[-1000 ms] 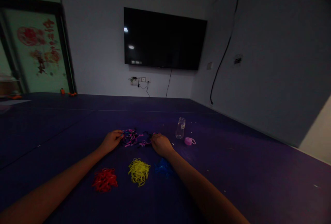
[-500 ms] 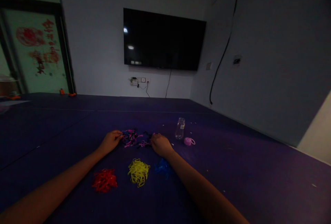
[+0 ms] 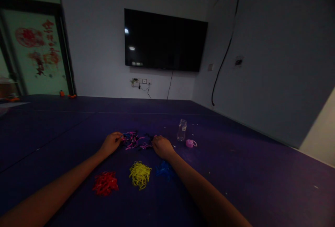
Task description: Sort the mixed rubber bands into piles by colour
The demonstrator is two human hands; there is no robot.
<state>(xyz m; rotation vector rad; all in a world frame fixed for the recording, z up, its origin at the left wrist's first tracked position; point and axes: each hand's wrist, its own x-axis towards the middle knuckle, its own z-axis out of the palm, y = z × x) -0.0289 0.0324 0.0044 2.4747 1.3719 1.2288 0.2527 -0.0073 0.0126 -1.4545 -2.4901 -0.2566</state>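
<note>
A loose heap of pink, black and blue rubber bands (image 3: 132, 140) lies on the dark purple surface (image 3: 78, 122) between my hands. My left hand (image 3: 112, 143) is at the heap's left edge, its thumb and fingers pinched together by the bands. What sits between those fingertips is too small to make out. On the right, my right hand (image 3: 162, 146) curls over a smaller spread of pink and black bands (image 3: 146, 146); its fingertips are partly hidden. Nearer me are a red pile of bands (image 3: 106, 183), a yellow pile (image 3: 140, 174) and a blue pile (image 3: 164, 169) close to my right forearm.
Beyond my right hand a clear bottle (image 3: 181, 131) stands uncapped, with its pink looped lid (image 3: 190, 143) beside it. Small white scraps dot the surface. A wall-mounted television (image 3: 164, 40) hangs at the back, and a black cable (image 3: 222, 63) runs down the right wall.
The whole view has shifted very slightly. Both hands stay in nearly the same places at the bands, and the piles look unchanged.
</note>
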